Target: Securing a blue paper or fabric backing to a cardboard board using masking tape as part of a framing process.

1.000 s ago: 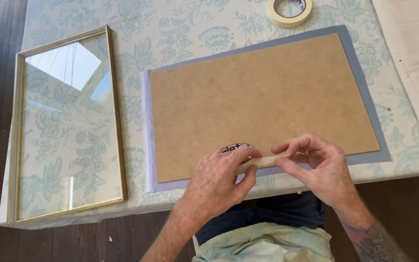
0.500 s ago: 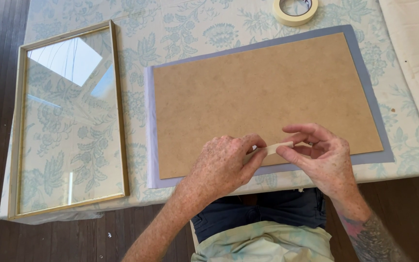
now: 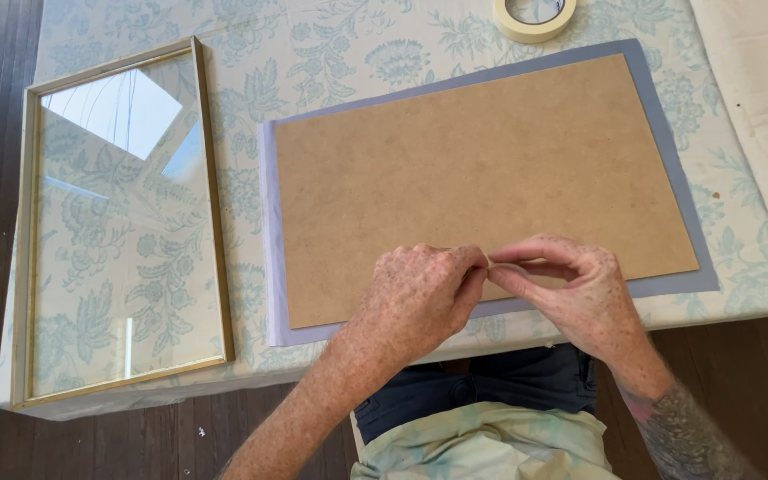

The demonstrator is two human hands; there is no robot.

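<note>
Strip of masking tape (image 3: 489,260) — small, cream, pinched between the closed fingertips of the left hand (image 3: 420,298) and right hand (image 3: 575,289), which meet over the near edge of the brown backing board (image 3: 482,178). Beneath the board, a grey-blue sheet (image 3: 668,142) on the floral tablecloth (image 3: 357,53). Beyond the fingers — a tape roll (image 3: 533,16); well left of them, a gold-edged glass frame (image 3: 122,222).

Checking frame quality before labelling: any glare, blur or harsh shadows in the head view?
Head view: soft, even daylight with only faint shadows under the left hand and right hand. The glass of the gold frame mirrors a bright skylight patch near its top, partly washing out the cloth pattern behind. The brown backing board and tape roll look sharp; no visible motion blur.
</note>
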